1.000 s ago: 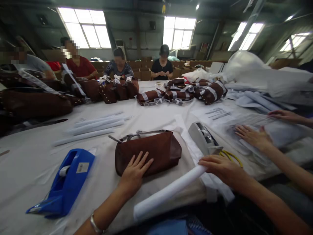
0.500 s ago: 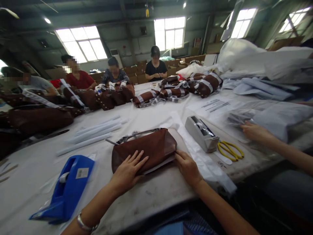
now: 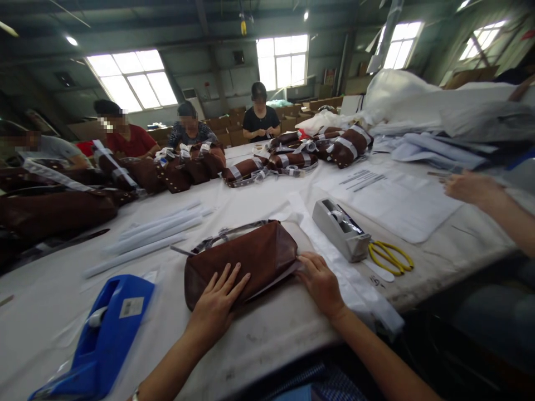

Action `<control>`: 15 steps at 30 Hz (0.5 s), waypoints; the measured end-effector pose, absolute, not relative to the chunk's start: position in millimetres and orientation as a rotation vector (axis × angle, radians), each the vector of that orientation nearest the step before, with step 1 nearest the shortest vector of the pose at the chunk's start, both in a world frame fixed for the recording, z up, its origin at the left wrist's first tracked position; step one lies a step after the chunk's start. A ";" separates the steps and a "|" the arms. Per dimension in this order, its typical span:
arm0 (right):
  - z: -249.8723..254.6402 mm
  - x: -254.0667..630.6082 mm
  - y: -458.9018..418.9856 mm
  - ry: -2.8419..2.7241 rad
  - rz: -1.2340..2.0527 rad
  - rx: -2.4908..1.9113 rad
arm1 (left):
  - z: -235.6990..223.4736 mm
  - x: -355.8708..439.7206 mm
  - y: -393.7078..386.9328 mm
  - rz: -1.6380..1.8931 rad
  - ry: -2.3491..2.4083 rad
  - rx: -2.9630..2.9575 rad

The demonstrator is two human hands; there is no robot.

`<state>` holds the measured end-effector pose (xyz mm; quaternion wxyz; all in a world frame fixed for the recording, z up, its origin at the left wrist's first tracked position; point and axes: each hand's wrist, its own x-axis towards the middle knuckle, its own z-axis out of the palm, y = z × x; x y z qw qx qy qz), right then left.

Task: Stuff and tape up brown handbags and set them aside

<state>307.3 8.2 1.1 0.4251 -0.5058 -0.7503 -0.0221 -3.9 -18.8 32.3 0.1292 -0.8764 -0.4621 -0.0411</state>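
Note:
A brown leather handbag [image 3: 244, 256] lies on the covered table, its wrapped strap along the far side and a white edge showing under its near side. My left hand [image 3: 217, 301] rests flat on the front of the bag with the fingers spread. At the bag's right lower corner my right hand [image 3: 320, 281] has its fingers closed on the edge; the fingertips are partly hidden. A blue tape dispenser [image 3: 111, 326] stands left of the bag. To the right are a grey tape dispenser [image 3: 340, 231] and yellow-handled scissors [image 3: 390, 257].
White rolled strips [image 3: 146, 234] lie behind the blue dispenser. Several wrapped brown bags [image 3: 246, 170] line the far side. On the right, a co-worker's hand [image 3: 476, 186] is near a printed plastic bag [image 3: 418, 211]. Other people sit across the table.
The co-worker's hand on the right has moved away to the upper right, and the crumpled plastic there has left the table's near edge. My hands stay on the handbag; the view shifts slightly.

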 end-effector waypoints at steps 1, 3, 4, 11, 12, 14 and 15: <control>5.3 309.3 4.9 -1.847 -0.086 -1.280 | 29.8 -3.4 -19.4 -0.126 -1.336 -2.532; 13.0 309.9 -1.2 -1.847 -0.123 -1.277 | 24.4 -2.5 -20.9 -0.142 -1.325 -2.503; 15.6 308.3 -3.1 -1.893 -0.134 -1.244 | 22.0 -2.1 -21.6 -0.147 -1.326 -2.490; 4.9 281.5 8.3 -2.140 -0.168 -1.010 | 14.7 3.9 -29.2 -0.139 -1.307 -2.358; 1.8 279.5 10.6 -2.123 -0.162 -1.014 | 12.9 6.6 -30.9 -0.138 -1.315 -2.336; -3.4 278.3 13.5 -2.107 -0.163 -1.008 | 8.3 14.7 -34.7 -0.149 -1.361 -2.306; -5.2 279.1 14.2 -2.110 -0.167 -1.003 | 6.2 20.3 -37.0 -0.164 -1.399 -2.301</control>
